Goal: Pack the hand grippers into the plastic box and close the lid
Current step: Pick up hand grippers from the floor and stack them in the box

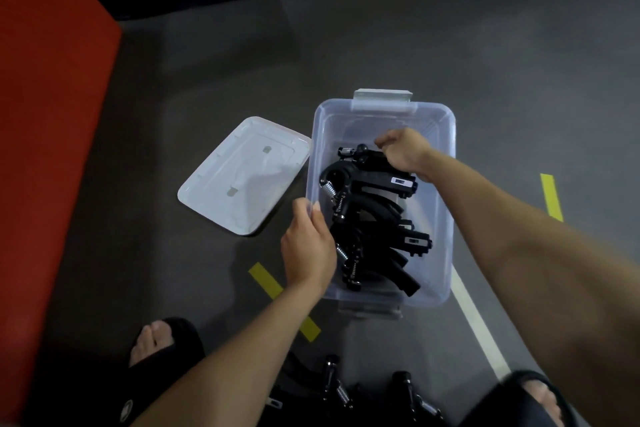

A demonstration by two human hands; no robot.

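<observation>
The plastic box [446, 149] is clear, smooth plastic with a faint sheen, and its lid [242, 177] beside it is white, smooth plastic with moulded ridges. The hand grippers [367, 204] inside it are matt black plastic with bright coiled metal springs, some bearing small white paper-like labels. The floor [450, 45] is dark grey and matt, marked with yellow tape strips [551, 196], and the sandals [166, 354] look matt black.

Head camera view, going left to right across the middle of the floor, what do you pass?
Red mat → white lid lying flat on the floor → clear plastic box holding black hand grippers → yellow tape strip.
</observation>
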